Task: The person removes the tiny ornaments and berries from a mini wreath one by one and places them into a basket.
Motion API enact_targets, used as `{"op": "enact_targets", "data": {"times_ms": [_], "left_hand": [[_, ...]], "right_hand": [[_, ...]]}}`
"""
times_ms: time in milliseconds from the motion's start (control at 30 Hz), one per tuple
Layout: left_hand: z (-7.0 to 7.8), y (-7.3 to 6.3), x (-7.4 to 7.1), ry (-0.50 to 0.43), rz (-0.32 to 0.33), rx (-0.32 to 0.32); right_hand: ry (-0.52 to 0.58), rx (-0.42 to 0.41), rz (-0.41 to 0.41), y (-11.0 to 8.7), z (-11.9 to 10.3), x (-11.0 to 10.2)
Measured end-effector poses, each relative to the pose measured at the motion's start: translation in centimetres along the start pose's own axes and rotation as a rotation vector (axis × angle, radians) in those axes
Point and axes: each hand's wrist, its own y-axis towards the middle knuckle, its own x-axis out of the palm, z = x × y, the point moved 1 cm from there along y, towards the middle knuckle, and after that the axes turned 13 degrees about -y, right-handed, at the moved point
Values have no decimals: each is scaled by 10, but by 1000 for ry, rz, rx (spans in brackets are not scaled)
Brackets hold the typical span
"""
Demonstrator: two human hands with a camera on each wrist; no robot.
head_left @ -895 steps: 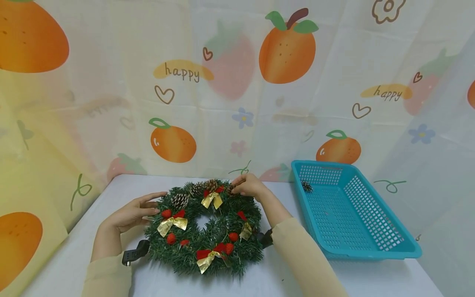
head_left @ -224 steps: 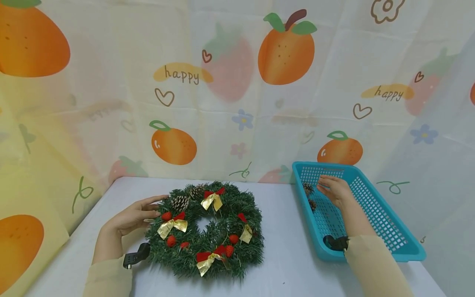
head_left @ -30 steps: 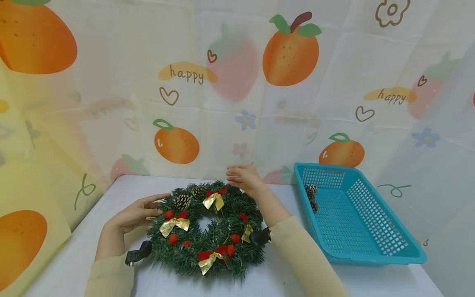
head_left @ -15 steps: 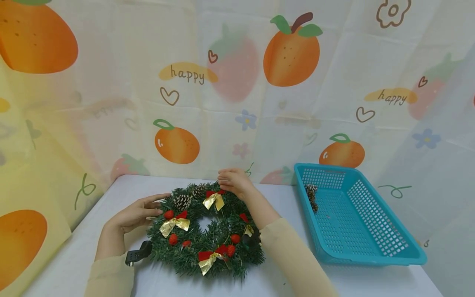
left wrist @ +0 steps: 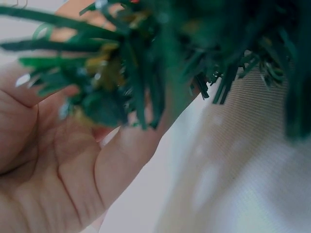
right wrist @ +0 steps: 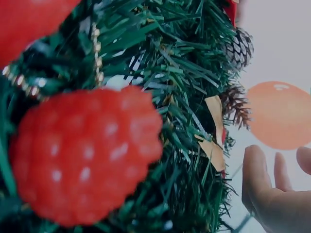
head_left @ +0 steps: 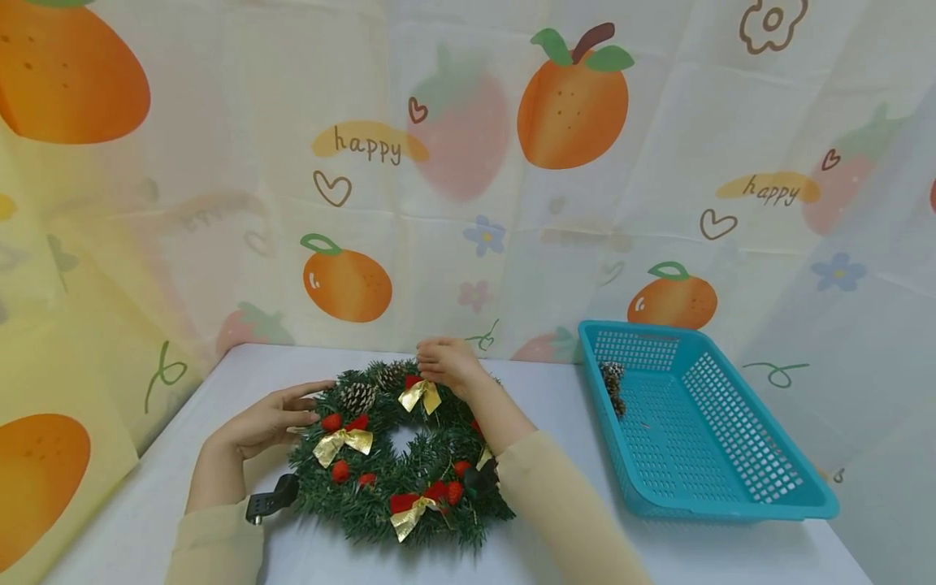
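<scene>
A green Christmas wreath [head_left: 332,508] lies on the table, with gold-and-red bows, red berries and two pinecones [head_left: 358,398] at its upper left. My left hand [head_left: 263,421] holds its left edge; in the left wrist view needles lie across the palm [left wrist: 53,170], hiding some fingers. Over the wreath's far side, my right hand [head_left: 455,370] hovers by the top bow [head_left: 420,396]. The right wrist view shows its fingers [right wrist: 255,170] loosely bent beside the greenery, apart from the pinecones [right wrist: 236,107], with nothing visible in them. A red berry [right wrist: 87,155] fills that view's lower left.
On the right stands a turquoise basket [head_left: 731,510] with several pinecones [head_left: 614,390] along its inner left wall. A fruit-print cloth [head_left: 468,268] hangs behind the white table [head_left: 544,552]. A black wrist device [head_left: 274,497] sits below my left hand.
The pinecones right of the wreath's left pair are gone, and more lie in the basket. My right hand has come from the basket and slid left along the wreath's top; my left hand stays.
</scene>
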Motion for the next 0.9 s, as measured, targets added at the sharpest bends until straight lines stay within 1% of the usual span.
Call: {"op": "enact_targets", "data": {"times_ms": [200,400,667,900], "left_hand": [[1,-1,1,-1,0,0],[1,1,2,7,-11,-2],[-2,1,1,-8,-1,-2],[0,0,0,0,-3,1]], "right_hand": [[-4,18,15,2,0,5],[-16,24,18,3,0,8],[-37,19,-25,3,3,12],[-21,42,-54,4,5,18]]}}
